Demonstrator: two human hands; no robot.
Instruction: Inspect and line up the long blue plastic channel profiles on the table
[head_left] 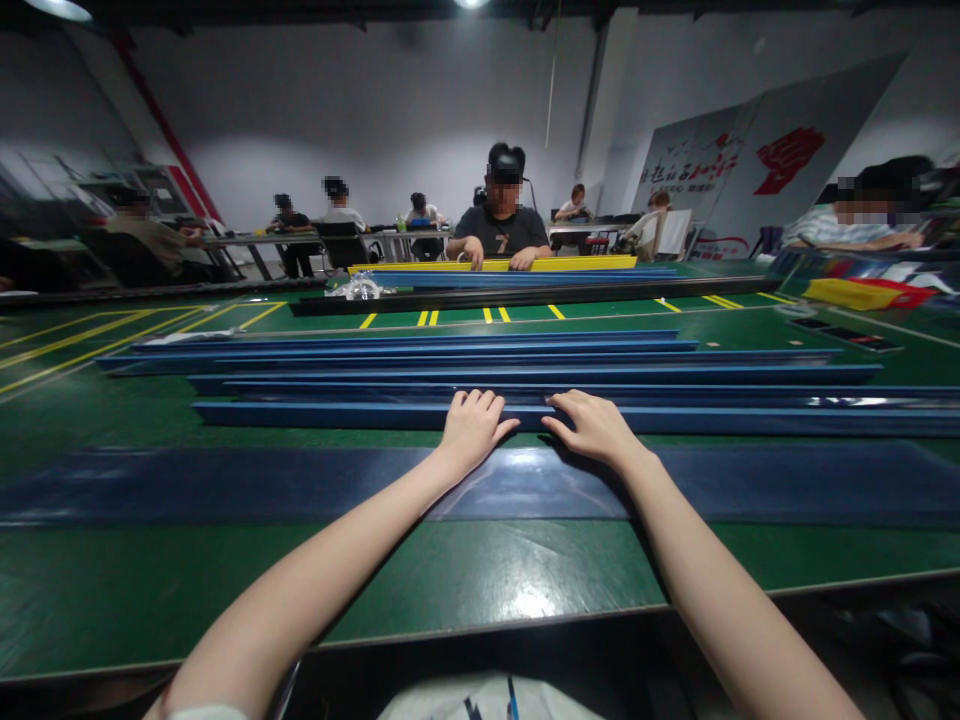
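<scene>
A long blue channel strip (322,414) lies across the green table in front of me. My left hand (472,428) grips its near wall, with the fingers over the top edge and the thumb on my side. A short way to the right, my right hand (591,428) holds the same wall in the same manner, its fingertips partly hidden inside the channel. Between my hands and the table's front edge, a flat, see-through bluish plastic strip (225,485) lies under my forearms.
Behind the held piece lie several more blue channel strips (525,374). Farther back are a black strip (450,300), a yellow strip (585,264) and crumpled clear plastic (361,287). A person (501,235) works across the table. A yellow tray (855,293) stands at the right.
</scene>
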